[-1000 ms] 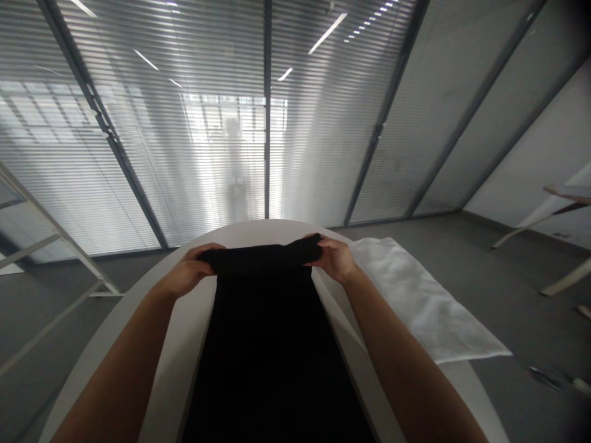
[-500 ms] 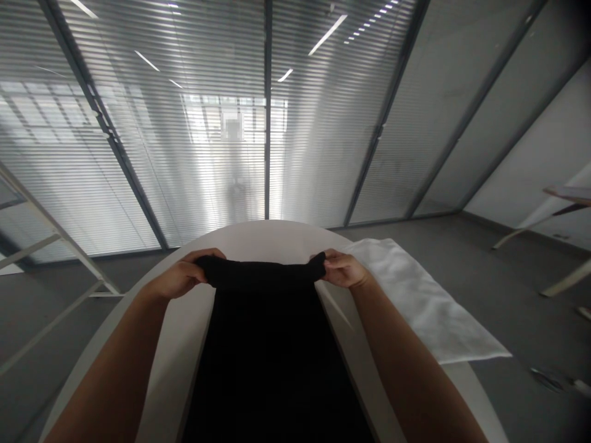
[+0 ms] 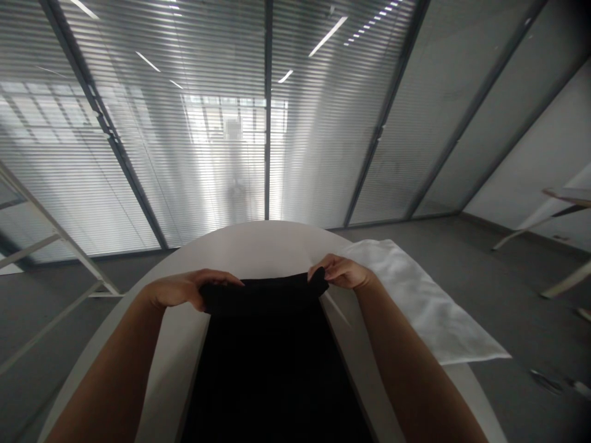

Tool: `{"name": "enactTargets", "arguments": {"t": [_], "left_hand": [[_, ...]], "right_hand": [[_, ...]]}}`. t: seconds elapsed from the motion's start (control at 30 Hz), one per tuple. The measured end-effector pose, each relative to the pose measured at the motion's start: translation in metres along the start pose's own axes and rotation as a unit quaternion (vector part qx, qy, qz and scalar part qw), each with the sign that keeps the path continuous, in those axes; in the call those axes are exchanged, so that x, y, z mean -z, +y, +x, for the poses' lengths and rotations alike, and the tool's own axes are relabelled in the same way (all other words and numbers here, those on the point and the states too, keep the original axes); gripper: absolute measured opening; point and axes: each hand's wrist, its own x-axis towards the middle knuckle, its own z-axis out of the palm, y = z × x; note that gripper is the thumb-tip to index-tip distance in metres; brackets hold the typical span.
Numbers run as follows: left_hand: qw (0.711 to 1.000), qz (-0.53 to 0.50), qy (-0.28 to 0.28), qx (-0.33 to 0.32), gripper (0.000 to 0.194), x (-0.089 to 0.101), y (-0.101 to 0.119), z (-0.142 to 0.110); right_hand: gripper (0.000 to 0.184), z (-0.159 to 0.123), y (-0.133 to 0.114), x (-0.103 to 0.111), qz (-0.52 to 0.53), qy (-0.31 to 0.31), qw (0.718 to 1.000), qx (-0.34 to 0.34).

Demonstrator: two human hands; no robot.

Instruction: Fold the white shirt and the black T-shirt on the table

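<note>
A black cloth [image 3: 272,369] stretches over a flat board whose pale edges show on both sides, on a round white table [image 3: 263,237]. Its far end is a thick turned-over band. My left hand [image 3: 191,288] grips the left corner of that band, thumb below and fingers laid along the top. At the right corner my right hand [image 3: 339,272] pinches the cloth between thumb and fingers. The near part of the cloth runs out of view at the bottom.
A white cloth [image 3: 425,301] hangs over the table's right side. Glass partitions with blinds [image 3: 221,166] rise behind the table. To the left stands a white metal frame [image 3: 69,243], and another table [image 3: 566,197] is at the far right.
Both hands have come nearer to me and lower, bringing the black band with them. The fingers of my left hand now reach further along its top.
</note>
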Motion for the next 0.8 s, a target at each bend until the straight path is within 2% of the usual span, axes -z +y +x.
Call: {"name": "enactTargets", "arguments": {"t": [0.13,0.33,0.47,0.5,0.57,0.67,0.73,0.8], "left_hand": [[1.000,0.000,0.010,0.027,0.061,-0.001,-0.002,0.001],[0.997,-0.013,-0.058,0.048,0.053,-0.006,-0.001,0.006],[0.995,0.020,-0.073,0.063,0.039,-0.005,0.000,0.008],[0.995,0.043,-0.055,0.072,0.037,-0.005,0.001,0.008],[0.993,0.097,0.020,0.069,0.033,-0.008,0.001,0.012],[0.968,0.190,0.166,0.014,0.036,-0.021,0.002,0.025],[0.938,0.253,0.237,0.001,0.044,-0.038,0.000,0.039],[0.910,0.310,0.273,0.035,0.054,-0.061,-0.006,0.056]], "right_hand": [[0.028,0.001,0.001,0.001,-0.006,0.000,1.000,-0.004],[0.031,0.002,0.001,0.005,-0.074,-0.046,0.995,-0.044],[0.027,-0.002,-0.015,-0.001,-0.119,-0.085,0.987,-0.063],[0.026,-0.004,-0.022,-0.004,-0.140,-0.094,0.984,-0.065],[0.028,-0.007,-0.038,-0.013,-0.186,-0.095,0.976,-0.066],[0.034,-0.004,-0.056,-0.031,-0.267,-0.031,0.962,-0.050],[0.034,0.004,-0.059,-0.047,-0.350,0.022,0.936,-0.040],[0.034,0.015,-0.052,-0.068,-0.454,0.068,0.887,-0.043]]}}
